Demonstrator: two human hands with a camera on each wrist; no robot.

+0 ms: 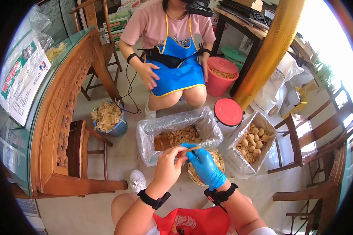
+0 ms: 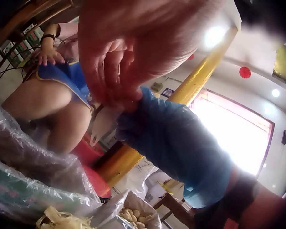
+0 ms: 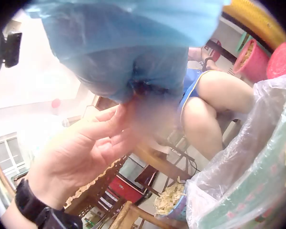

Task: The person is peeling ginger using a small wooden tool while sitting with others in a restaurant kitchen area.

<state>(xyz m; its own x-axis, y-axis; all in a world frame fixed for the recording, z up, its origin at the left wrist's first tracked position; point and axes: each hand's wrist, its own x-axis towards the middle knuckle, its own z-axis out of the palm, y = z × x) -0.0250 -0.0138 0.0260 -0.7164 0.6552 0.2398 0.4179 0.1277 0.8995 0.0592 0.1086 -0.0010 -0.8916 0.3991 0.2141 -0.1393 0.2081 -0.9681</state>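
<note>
Close together over a plastic-lined box (image 1: 145, 147), my two hands hold a slender tan piece. My bare left hand (image 1: 168, 166) pinches the tan piece (image 1: 193, 149) from the left. The blue-gloved right hand (image 1: 206, 167) has its fingers curled around it from the other side. In the left wrist view a pale strip (image 2: 104, 125) hangs below the fingers. The piece is blurred in the right wrist view, so I cannot tell its kind. Inside the lined box lie tan chunks (image 1: 182, 136) and brown liquid (image 1: 165, 141). Pale peelings (image 1: 217, 158) fill a basket partly behind the right hand.
A lined box to the right holds rounded tan lumps (image 1: 255, 143). Beside it stands a tub with a red lid (image 1: 228, 112). A blue bucket (image 1: 119, 128) of peelings is at left. Opposite sits a person in a blue apron (image 1: 176, 74). Carved wooden furniture (image 1: 72, 86) borders the left.
</note>
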